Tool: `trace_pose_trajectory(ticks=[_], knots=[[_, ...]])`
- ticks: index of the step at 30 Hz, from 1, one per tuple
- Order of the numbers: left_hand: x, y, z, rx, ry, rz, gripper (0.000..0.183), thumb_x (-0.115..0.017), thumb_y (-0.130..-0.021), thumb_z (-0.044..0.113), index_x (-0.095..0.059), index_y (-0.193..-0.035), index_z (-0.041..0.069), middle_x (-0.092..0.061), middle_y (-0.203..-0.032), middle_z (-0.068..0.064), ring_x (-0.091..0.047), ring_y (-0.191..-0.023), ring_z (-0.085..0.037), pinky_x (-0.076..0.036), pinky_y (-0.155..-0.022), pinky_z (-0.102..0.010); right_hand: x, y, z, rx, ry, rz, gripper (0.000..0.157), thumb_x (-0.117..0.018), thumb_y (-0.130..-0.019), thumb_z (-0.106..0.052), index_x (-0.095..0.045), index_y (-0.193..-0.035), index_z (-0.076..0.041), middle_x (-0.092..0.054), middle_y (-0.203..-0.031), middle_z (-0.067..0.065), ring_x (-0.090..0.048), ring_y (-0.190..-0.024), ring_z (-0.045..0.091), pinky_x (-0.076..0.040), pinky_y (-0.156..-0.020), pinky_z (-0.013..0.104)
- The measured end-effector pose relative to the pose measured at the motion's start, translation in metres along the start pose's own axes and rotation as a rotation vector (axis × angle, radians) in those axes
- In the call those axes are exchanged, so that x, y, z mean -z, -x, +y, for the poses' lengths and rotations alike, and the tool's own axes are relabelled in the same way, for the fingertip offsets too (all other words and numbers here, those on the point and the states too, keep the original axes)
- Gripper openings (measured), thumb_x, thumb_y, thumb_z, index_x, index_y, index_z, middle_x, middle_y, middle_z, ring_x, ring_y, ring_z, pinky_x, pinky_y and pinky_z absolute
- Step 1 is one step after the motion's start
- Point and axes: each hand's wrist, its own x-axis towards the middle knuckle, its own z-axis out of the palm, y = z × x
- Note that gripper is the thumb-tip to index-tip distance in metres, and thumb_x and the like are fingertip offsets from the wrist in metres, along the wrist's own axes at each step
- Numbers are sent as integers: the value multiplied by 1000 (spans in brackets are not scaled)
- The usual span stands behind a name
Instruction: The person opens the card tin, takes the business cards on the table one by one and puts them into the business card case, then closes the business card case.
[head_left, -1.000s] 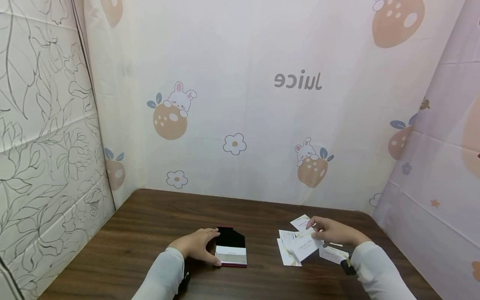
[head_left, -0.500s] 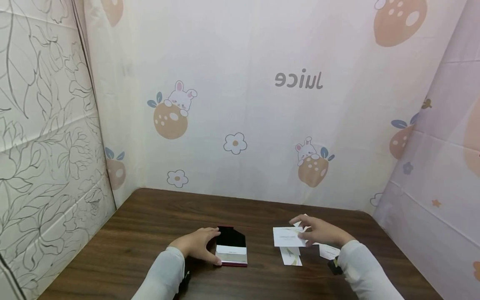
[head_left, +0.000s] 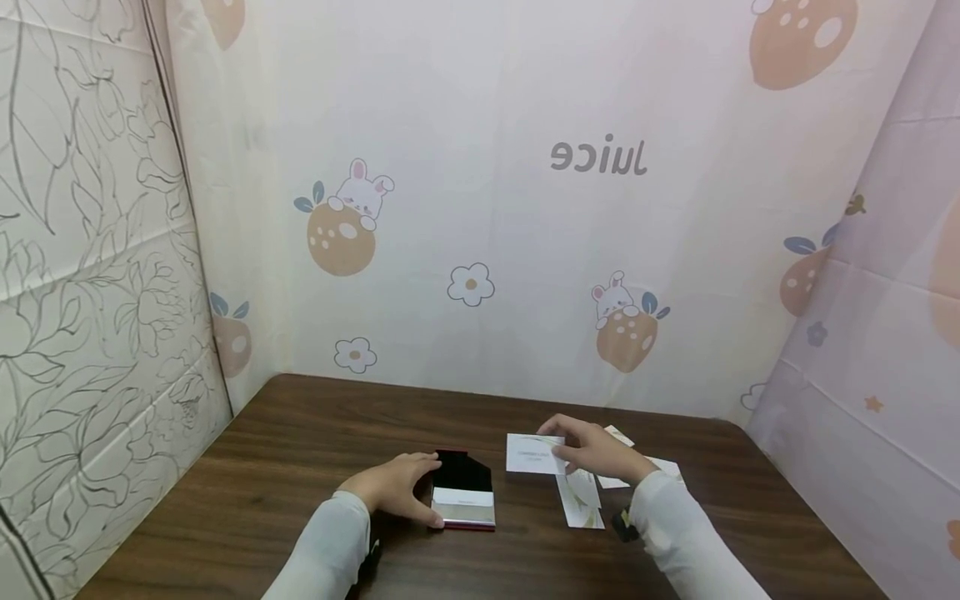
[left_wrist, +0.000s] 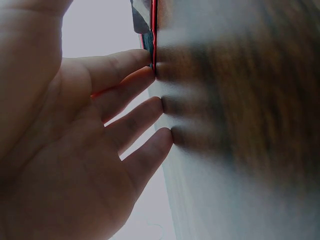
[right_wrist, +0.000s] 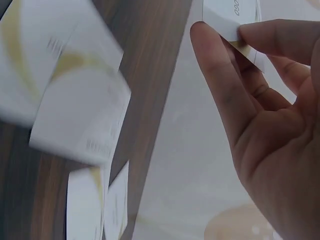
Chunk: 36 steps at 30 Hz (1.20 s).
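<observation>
My left hand [head_left: 393, 490] rests at the left side of a business card case [head_left: 463, 513], thumb at its near corner and fingers by its black lid [head_left: 461, 472]. The case lies with its lid folded back, and a white card [head_left: 462, 497] shows inside. In the left wrist view the fingers [left_wrist: 132, 122] are fairly straight, tips at the red edge and the tabletop. My right hand [head_left: 600, 454] pinches a white business card [head_left: 531, 454] between thumb and fingers, above the table; in the right wrist view layered edges show behind this card [right_wrist: 222, 17].
Several loose business cards lie under and beside my right hand: an overlapping group [head_left: 581, 504], one [head_left: 666, 472] by the sleeve and one [head_left: 619, 434] farther back. The brown wooden table [head_left: 315, 433] ends at a printed curtain [head_left: 420, 208].
My right hand has lifted the business card off the loose cards and carried it left toward the case. The card has turned level. My left hand and the case have stayed in place.
</observation>
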Motion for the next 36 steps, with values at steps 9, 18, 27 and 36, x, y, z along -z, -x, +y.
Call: trace_pose_trajectory(ticks=[9, 18, 27, 36], knots=[[0, -2, -2, 3, -5, -2, 91, -85, -77, 46, -47, -148, 2, -39, -156, -14, -32, -144, -38, -31, -112, -58, -34, -28, -21, 34, -46, -22, 26, -60, -100, -8, -60, -124, -19, -59, -105, 6, -61, -90, 21, -59, -68, 37], [0, -3, -1, 10, -15, 12, 93, -86, -76, 47, -48, -147, 1, -42, -153, -17, -35, -142, -38, -33, -111, -57, -69, -49, -38, 70, -102, -62, 25, -60, -100, -5, -61, -121, -18, -58, -100, 4, -60, -88, 18, -59, -67, 33], [-2, -5, -1, -21, -36, 30, 97, -86, -74, 50, -47, -147, -2, -46, -149, -17, -40, -138, -36, -35, -110, -54, -88, -52, -40, 84, -62, -82, 23, -61, -99, -3, -61, -118, -17, -61, -100, 1, -60, -81, 12, -57, -64, 26], [0, -4, -2, -3, -32, 28, 99, -85, -75, 51, -45, -148, -2, -44, -152, -17, -37, -140, -38, -33, -111, -56, -91, -53, -40, 91, 7, -64, 21, -61, -100, -5, -61, -118, -15, -62, -97, 0, -57, -76, 9, -53, -62, 25]])
